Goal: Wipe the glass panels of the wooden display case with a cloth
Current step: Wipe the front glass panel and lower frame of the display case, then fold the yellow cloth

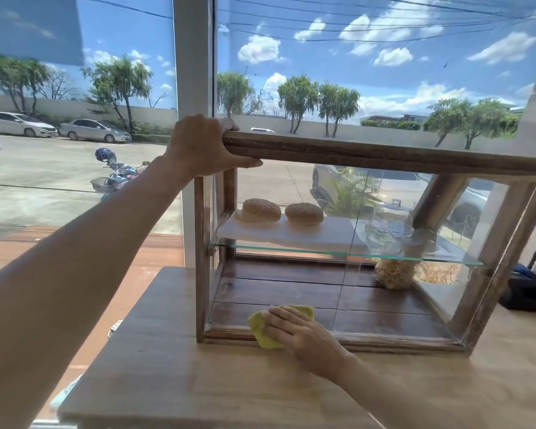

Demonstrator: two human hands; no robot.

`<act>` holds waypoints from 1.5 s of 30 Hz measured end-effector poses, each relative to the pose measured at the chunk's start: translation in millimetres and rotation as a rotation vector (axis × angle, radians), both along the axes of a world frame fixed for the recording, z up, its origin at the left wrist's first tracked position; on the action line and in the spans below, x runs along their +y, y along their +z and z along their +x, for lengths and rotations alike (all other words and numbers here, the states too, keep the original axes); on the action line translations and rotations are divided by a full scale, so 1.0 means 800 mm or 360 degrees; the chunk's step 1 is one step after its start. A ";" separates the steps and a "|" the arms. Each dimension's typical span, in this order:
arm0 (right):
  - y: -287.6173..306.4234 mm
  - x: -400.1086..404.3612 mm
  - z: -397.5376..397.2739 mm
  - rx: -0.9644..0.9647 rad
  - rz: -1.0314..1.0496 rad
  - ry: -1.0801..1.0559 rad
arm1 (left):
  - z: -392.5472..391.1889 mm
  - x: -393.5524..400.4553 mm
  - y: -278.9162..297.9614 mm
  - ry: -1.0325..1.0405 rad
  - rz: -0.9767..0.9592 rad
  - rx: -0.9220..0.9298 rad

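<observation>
A wooden display case (384,154) with glass panels stands on a light wooden table (155,360) by a big window. My left hand (203,144) grips the case's top left corner, fingers over the top and thumb along the front rail. My right hand (294,328) presses a yellow cloth (262,331) flat against the bottom left of the front glass panel (291,286), near the lower frame. Inside, two sesame buns (280,210) lie on a white board on the glass shelf (322,252).
A glass jar (390,230) and a pale crinkly object (395,274) sit at the case's right side. A dark bag (526,292) lies to the right of the case. The table's left edge (106,345) drops off close to the window glass.
</observation>
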State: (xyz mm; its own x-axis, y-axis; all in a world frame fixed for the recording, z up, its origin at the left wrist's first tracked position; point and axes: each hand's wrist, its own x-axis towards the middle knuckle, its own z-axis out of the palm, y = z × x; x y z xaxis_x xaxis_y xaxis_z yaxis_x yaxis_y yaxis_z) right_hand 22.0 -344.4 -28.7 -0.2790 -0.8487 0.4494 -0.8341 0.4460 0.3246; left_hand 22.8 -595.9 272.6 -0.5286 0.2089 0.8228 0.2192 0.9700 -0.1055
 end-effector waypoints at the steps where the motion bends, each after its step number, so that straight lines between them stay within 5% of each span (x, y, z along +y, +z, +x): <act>1: 0.007 0.000 0.004 -0.0004 -0.0113 0.0000 | 0.002 0.001 0.000 0.0008 -0.0001 -0.0014; 9: 0.141 -0.004 0.025 0.0272 -0.1014 -0.0064 | 0.013 0.009 -0.001 0.0035 0.0000 -0.0118; 16: 0.221 -0.010 0.014 0.0391 -0.1311 -0.0215 | 0.026 0.027 -0.016 -0.0348 0.0237 -0.0036; 26: 0.244 -0.036 0.024 0.0386 -0.1472 -0.0092 | 0.046 0.056 -0.031 -0.0621 0.0355 0.0020; 40: 0.228 0.013 0.045 0.0106 -0.1349 -0.0289 | 0.034 0.120 -0.034 -0.1101 0.1209 -0.0796; 45: 0.244 0.061 0.056 -0.0154 -0.1650 -0.0324 | 0.036 0.159 -0.032 -0.1282 0.1074 -0.1030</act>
